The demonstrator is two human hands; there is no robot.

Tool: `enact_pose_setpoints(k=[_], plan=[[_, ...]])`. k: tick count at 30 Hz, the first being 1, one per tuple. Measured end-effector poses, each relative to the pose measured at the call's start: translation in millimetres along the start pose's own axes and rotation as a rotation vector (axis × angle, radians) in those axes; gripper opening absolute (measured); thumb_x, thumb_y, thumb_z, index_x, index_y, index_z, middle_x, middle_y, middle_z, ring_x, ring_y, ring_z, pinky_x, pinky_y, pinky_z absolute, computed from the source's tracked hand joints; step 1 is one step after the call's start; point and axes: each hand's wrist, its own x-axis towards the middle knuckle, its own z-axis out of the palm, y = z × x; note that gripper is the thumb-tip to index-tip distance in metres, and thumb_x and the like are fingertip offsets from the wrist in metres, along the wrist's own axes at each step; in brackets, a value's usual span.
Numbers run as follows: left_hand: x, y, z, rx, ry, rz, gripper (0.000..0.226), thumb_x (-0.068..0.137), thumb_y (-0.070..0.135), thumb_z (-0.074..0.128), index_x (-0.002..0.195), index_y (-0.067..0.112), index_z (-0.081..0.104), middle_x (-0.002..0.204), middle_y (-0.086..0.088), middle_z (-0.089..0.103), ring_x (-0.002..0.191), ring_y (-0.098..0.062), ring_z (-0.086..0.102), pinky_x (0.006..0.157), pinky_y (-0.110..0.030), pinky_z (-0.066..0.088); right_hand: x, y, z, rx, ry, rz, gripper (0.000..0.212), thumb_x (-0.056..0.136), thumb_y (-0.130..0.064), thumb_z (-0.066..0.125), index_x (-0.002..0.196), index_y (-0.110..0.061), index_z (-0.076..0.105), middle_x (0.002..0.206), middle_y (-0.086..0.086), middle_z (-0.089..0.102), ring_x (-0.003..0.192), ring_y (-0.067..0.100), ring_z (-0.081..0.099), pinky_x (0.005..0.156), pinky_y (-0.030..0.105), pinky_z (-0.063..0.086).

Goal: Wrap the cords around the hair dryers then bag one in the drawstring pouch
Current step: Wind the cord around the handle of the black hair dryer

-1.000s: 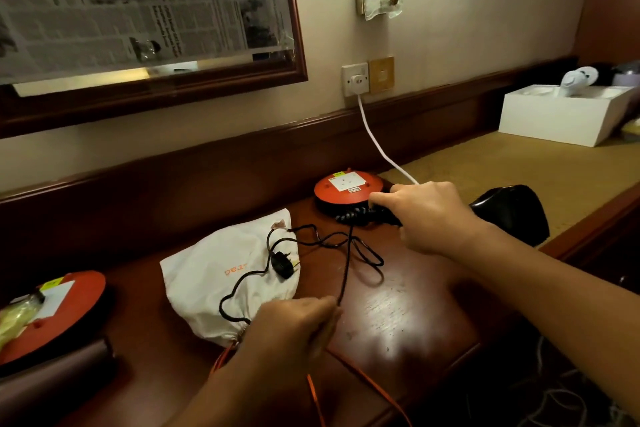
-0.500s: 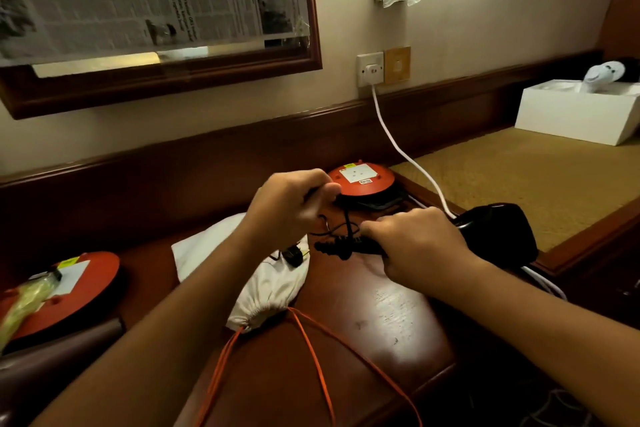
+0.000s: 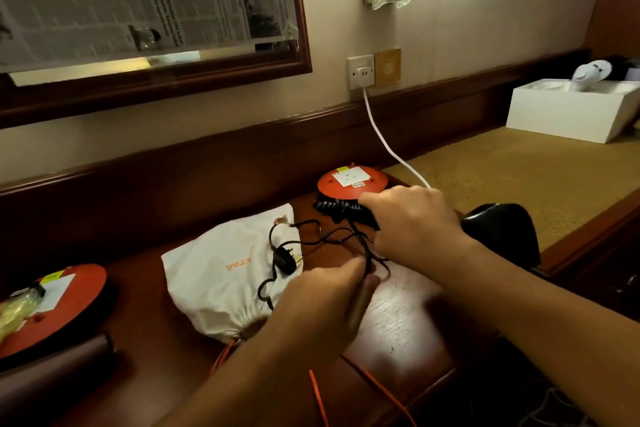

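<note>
Right hand (image 3: 412,222) clamped round black hair dryer (image 3: 498,232) handle | left hand (image 3: 329,298) pinched on its black cord (image 3: 360,243) | plug (image 3: 285,260) lies on white drawstring pouch (image 3: 221,274) | dark wooden desk (image 3: 398,322), wall socket (image 3: 361,72) behind

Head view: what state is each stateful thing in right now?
Hair dryer: lying on the desk, handle gripped by the right hand.
Black cord: partly coiled on the handle, rest loose.
Plug: unplugged, resting on the pouch.
Pouch: drawn shut, lying flat.
Left hand: closed on the cord.
White cable: plugged into the wall socket.
</note>
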Motion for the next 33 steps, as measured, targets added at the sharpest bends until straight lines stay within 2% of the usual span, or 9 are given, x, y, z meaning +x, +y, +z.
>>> enact_pose_setpoints(k=[4,7,9,11,14,17,22,29,33], plan=[[18,-17,-38,0.120,0.227,0.146,0.025,0.097,0.032,0.051,0.100,0.018,0.072,0.080,0.001,0.072,0.068,-0.023,0.068,0.056,-0.036,0.054,-7,-8,9,-0.058,-0.081,-0.088,0.020,0.090,-0.030,0.060,0.110,-0.031,0.058,0.086,-0.004,0.065,0.078,0.024,0.064,0.064,0.036,0.050],[37,-46,-54,-0.060,0.304,0.081,0.015,0.087,0.011,0.070,0.099,0.011,0.079,0.090,0.000,0.076,0.080,-0.008,0.070,0.071,-0.022,0.057,-16,-20,7,-0.054,-0.018,-0.163,0.022,0.093,-0.029,0.057,0.115,-0.029,0.058,0.085,-0.003,0.065,0.074,0.023,0.063,0.056,0.030,0.034],[43,-53,-58,-0.283,0.204,0.019,0.022,0.089,-0.001,0.068,0.105,0.008,0.080,0.100,-0.002,0.079,0.093,-0.008,0.074,0.083,-0.023,0.060,-18,-24,4,-0.048,0.024,-0.192,0.021,0.094,-0.028,0.055,0.115,-0.027,0.058,0.083,-0.002,0.065,0.070,0.023,0.063,0.053,0.030,0.031],[45,-53,-62,-0.486,0.044,-0.061,0.024,0.097,-0.005,0.061,0.103,0.008,0.079,0.092,-0.001,0.080,0.087,-0.011,0.077,0.076,-0.023,0.060,-21,-24,1,-0.088,0.055,-0.191,0.016,0.091,-0.029,0.060,0.107,-0.025,0.059,0.076,-0.003,0.064,0.061,0.022,0.062,0.048,0.028,0.028],[45,-54,-64,-0.726,-0.005,-0.128,0.022,0.101,-0.002,0.055,0.095,0.003,0.076,0.070,0.006,0.073,0.061,-0.006,0.067,0.057,-0.014,0.047,-24,-13,-1,-0.093,0.154,-0.134,0.024,0.072,-0.020,0.077,0.082,-0.019,0.055,0.059,-0.002,0.058,0.043,0.022,0.053,0.044,0.022,0.019],[44,-62,-58,-0.995,-0.020,-0.106,0.019,0.098,0.022,0.064,0.091,0.009,0.076,0.072,-0.025,0.062,0.056,-0.051,0.048,0.050,-0.044,0.037,-25,-7,-3,-0.063,0.243,-0.124,0.021,0.073,-0.016,0.074,0.080,-0.016,0.055,0.061,0.000,0.059,0.046,0.022,0.054,0.044,0.023,0.024],[41,-79,-42,-1.299,-0.051,-0.130,0.036,0.091,0.042,0.072,0.085,0.006,0.072,0.074,-0.022,0.047,0.054,-0.040,0.027,0.052,-0.039,0.013,-27,-1,-5,-0.023,0.345,-0.183,0.012,0.078,-0.012,0.063,0.086,-0.016,0.055,0.068,0.000,0.056,0.053,0.023,0.051,0.050,0.028,0.032],[35,-65,-18,-1.376,-0.012,-0.241,0.013,0.096,0.015,0.060,0.087,0.018,0.068,0.068,-0.005,0.055,0.047,-0.012,0.036,0.041,-0.023,0.021,-30,6,-9,0.032,0.346,-0.250,0.012,0.078,-0.029,0.055,0.084,-0.019,0.059,0.067,-0.003,0.057,0.054,0.022,0.053,0.046,0.029,0.037],[26,-33,-6,-0.836,-0.017,-0.300,0.027,0.106,0.034,0.051,0.090,0.023,0.071,0.062,0.001,0.062,0.052,-0.018,0.054,0.052,-0.029,0.043,-26,15,-14,-0.007,0.344,-0.116,0.017,0.075,-0.034,0.047,0.080,-0.021,0.057,0.066,-0.004,0.056,0.053,0.025,0.055,0.047,0.025,0.030]])
